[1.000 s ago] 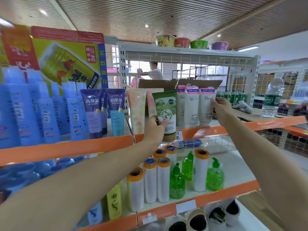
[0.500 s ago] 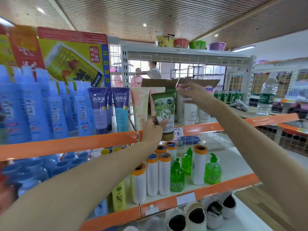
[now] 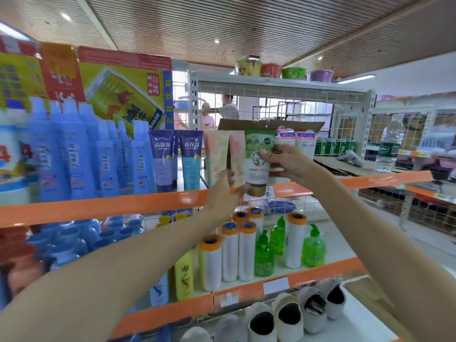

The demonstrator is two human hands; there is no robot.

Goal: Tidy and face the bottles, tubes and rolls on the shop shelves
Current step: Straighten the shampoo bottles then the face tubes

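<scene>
A green tube (image 3: 257, 146) with a gold cap stands cap-down at the front of the upper orange-edged shelf (image 3: 103, 206). My left hand (image 3: 225, 193) pinches its cap end from below. My right hand (image 3: 286, 164) grips its middle from the right, thumb across the label. Left of it stand two peach tubes (image 3: 217, 154), then purple and teal tubes (image 3: 175, 159) and blue bottles (image 3: 74, 154). White tubes with pink tops (image 3: 306, 141) stand behind my right hand, partly hidden.
The shelf below holds white rolls with orange ends (image 3: 229, 253), green pump bottles (image 3: 313, 248) and a yellow bottle (image 3: 183, 275). Shoes (image 3: 286, 317) lie on the lowest shelf. A water bottle (image 3: 389, 144) stands on cardboard at the right. People stand beyond the wire mesh.
My right hand left the white tubes at the right, swept left and took hold of the green tube's middle. My left hand kept its hold low on the tube.
</scene>
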